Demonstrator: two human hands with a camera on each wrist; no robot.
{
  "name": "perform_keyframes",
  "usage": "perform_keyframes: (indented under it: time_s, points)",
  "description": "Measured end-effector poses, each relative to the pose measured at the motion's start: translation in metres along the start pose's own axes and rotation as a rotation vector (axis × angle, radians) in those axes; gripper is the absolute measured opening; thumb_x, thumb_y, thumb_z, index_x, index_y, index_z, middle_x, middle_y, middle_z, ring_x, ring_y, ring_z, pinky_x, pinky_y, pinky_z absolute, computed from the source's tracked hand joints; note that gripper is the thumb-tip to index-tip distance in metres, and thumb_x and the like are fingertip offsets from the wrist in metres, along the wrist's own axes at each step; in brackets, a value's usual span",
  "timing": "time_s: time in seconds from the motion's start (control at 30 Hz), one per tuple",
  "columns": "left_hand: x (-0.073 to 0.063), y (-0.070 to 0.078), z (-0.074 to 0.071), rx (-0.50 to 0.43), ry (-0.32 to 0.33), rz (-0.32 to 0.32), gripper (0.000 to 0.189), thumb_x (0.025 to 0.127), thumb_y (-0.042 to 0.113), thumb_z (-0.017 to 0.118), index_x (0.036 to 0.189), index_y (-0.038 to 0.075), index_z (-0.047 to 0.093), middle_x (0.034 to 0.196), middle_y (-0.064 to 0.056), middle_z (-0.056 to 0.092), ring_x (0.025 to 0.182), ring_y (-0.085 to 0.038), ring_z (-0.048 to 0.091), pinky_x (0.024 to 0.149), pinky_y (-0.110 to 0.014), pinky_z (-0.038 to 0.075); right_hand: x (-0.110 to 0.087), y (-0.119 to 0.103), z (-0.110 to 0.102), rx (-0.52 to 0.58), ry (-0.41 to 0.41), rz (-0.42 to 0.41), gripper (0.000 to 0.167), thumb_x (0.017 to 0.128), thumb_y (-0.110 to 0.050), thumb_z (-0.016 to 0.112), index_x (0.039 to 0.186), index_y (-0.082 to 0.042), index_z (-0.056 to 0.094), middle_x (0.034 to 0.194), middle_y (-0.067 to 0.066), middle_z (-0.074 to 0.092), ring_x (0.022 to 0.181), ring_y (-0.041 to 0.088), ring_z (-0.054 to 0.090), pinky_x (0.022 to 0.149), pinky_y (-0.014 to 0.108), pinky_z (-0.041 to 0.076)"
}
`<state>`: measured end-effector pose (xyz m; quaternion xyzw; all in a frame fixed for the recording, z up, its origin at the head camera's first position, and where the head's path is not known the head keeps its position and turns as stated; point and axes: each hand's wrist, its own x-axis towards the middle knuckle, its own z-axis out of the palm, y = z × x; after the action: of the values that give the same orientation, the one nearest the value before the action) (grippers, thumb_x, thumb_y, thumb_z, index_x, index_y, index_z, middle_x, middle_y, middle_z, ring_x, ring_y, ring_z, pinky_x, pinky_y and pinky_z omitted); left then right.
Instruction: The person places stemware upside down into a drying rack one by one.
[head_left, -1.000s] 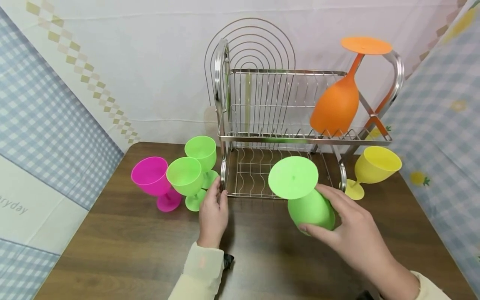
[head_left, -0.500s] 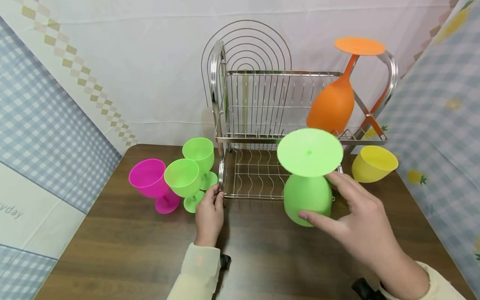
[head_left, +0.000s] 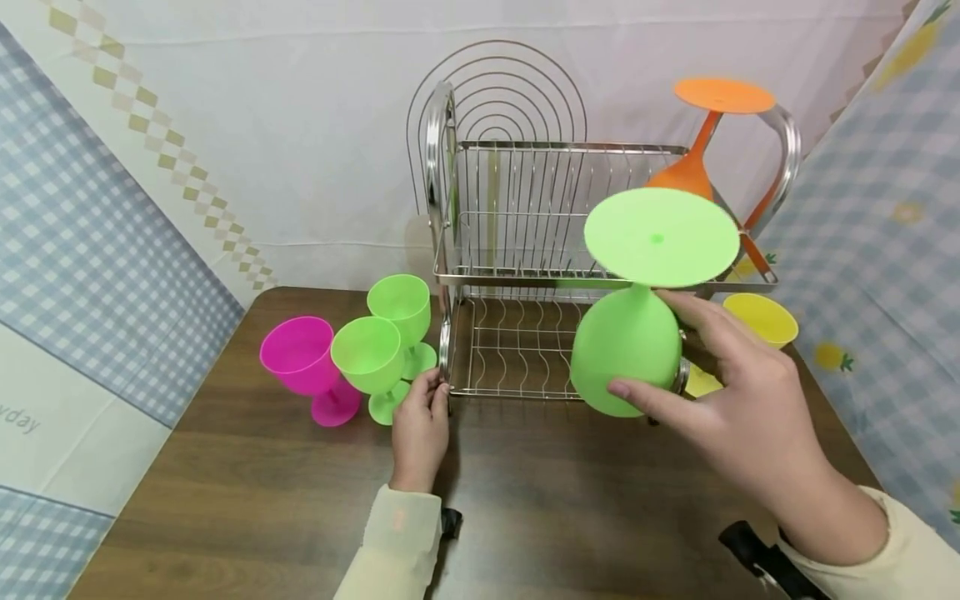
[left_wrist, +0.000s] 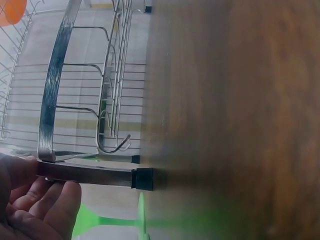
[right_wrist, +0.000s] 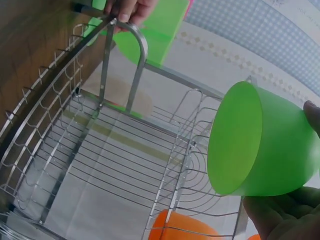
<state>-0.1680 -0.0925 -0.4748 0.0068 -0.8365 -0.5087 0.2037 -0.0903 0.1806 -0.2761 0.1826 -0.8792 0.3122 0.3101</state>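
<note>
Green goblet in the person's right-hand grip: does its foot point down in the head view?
No, the green goblet is held upside down, with its round foot above its bowl.

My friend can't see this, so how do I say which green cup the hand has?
Find the shiny metal rack standing on the brown table. In front of its right side, a right hand holds a green goblet, its round foot up and its bowl below. The other two green goblets stand upright to the rack's left; this is the only green one upside down.
</note>
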Motion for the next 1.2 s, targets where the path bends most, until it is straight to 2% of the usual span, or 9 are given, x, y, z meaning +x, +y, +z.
perform_keyframes:
  time_s: [0.17, 0.27, 0.33, 0.37, 0.5, 0.57, 0.77, 1.03, 1.2]
  points:
    - [0.002, 0.0, -0.001, -0.016, 0.006, 0.004, 0.023, 0.098, 0.006, 0.064, 0.12, 0.0, 0.066, 0.112, -0.017, 0.073, 0.104, -0.03, 0.071, 0.088, -0.04, 0.06, 0.013, -0.007, -0.008, 0.009, 0.023, -0.021, 0.085, 0.057, -0.01, 0.098, 0.134, -0.006, 0.062, 0.12, 0.009, 0.069, 0.1, -0.011, 0.057, 0.081, 0.002, 0.047]
    - [0.003, 0.0, -0.001, -0.029, 0.006, 0.001, 0.023, 0.097, 0.006, 0.065, 0.119, 0.0, 0.067, 0.111, -0.017, 0.073, 0.103, -0.03, 0.072, 0.085, -0.039, 0.061, 0.021, -0.003, -0.011, 0.01, 0.018, -0.007, 0.083, 0.058, -0.015, 0.099, 0.133, -0.01, 0.064, 0.117, 0.007, 0.069, 0.1, 0.0, 0.061, 0.08, 0.006, 0.051]
    - [0.003, 0.0, -0.001, -0.029, 0.007, -0.005, 0.023, 0.096, 0.006, 0.066, 0.119, 0.0, 0.067, 0.11, -0.017, 0.073, 0.102, -0.03, 0.072, 0.084, -0.038, 0.061, 0.02, 0.064, 0.003, 0.079, 0.03, -0.007, 0.094, 0.049, -0.019, 0.102, 0.135, -0.015, 0.064, 0.12, 0.005, 0.068, 0.103, 0.01, 0.064, 0.081, 0.012, 0.055]
    - [0.003, 0.0, -0.001, -0.03, 0.007, -0.007, 0.023, 0.096, 0.006, 0.066, 0.119, 0.0, 0.067, 0.11, -0.017, 0.073, 0.102, -0.03, 0.072, 0.084, -0.039, 0.061, 0.022, 0.076, 0.004, 0.092, 0.028, 0.001, 0.096, 0.048, -0.02, 0.103, 0.136, -0.019, 0.063, 0.122, 0.004, 0.068, 0.103, 0.015, 0.066, 0.081, 0.016, 0.057]
    - [0.002, -0.001, -0.002, -0.018, 0.0, -0.029, 0.024, 0.096, 0.006, 0.066, 0.12, 0.001, 0.067, 0.111, -0.017, 0.073, 0.103, -0.031, 0.071, 0.085, -0.039, 0.061, 0.034, 0.076, 0.004, 0.132, 0.035, -0.005, 0.095, 0.051, -0.018, 0.102, 0.137, -0.021, 0.063, 0.122, -0.001, 0.068, 0.1, 0.008, 0.07, 0.081, 0.016, 0.057]
    - [0.001, 0.0, -0.002, -0.012, -0.003, -0.03, 0.023, 0.097, 0.006, 0.066, 0.119, 0.001, 0.067, 0.111, -0.017, 0.073, 0.103, -0.031, 0.071, 0.084, -0.04, 0.061, 0.044, 0.026, -0.009, 0.088, 0.015, -0.003, 0.085, 0.06, -0.018, 0.099, 0.137, -0.024, 0.062, 0.12, -0.003, 0.068, 0.095, 0.006, 0.07, 0.08, 0.015, 0.057]
    - [0.0, 0.0, -0.002, -0.005, -0.009, -0.032, 0.023, 0.097, 0.007, 0.066, 0.119, 0.001, 0.067, 0.111, -0.017, 0.073, 0.102, -0.031, 0.072, 0.083, -0.041, 0.061, 0.051, 0.084, -0.002, 0.202, -0.02, -0.036, 0.09, 0.06, -0.021, 0.099, 0.141, -0.022, 0.059, 0.132, 0.003, 0.064, 0.1, 0.022, 0.071, 0.081, 0.023, 0.059]
    - [0.002, -0.001, 0.001, -0.006, -0.002, -0.013, 0.023, 0.096, 0.006, 0.066, 0.119, 0.0, 0.067, 0.11, -0.017, 0.073, 0.101, -0.032, 0.072, 0.083, -0.041, 0.061, 0.069, -0.001, -0.012, 0.116, -0.004, 0.129, 0.069, 0.07, -0.026, 0.094, 0.133, -0.026, 0.065, 0.119, 0.0, 0.069, 0.099, -0.001, 0.064, 0.084, 0.007, 0.051]
    - [0.002, -0.001, 0.001, -0.009, 0.004, -0.002, 0.023, 0.096, 0.005, 0.066, 0.118, -0.001, 0.067, 0.109, -0.018, 0.073, 0.1, -0.032, 0.072, 0.082, -0.041, 0.061, 0.082, -0.012, -0.01, 0.085, -0.045, 0.193, 0.063, 0.077, -0.027, 0.089, 0.133, -0.013, 0.064, 0.121, 0.007, 0.068, 0.096, -0.008, 0.06, 0.084, 0.005, 0.049]
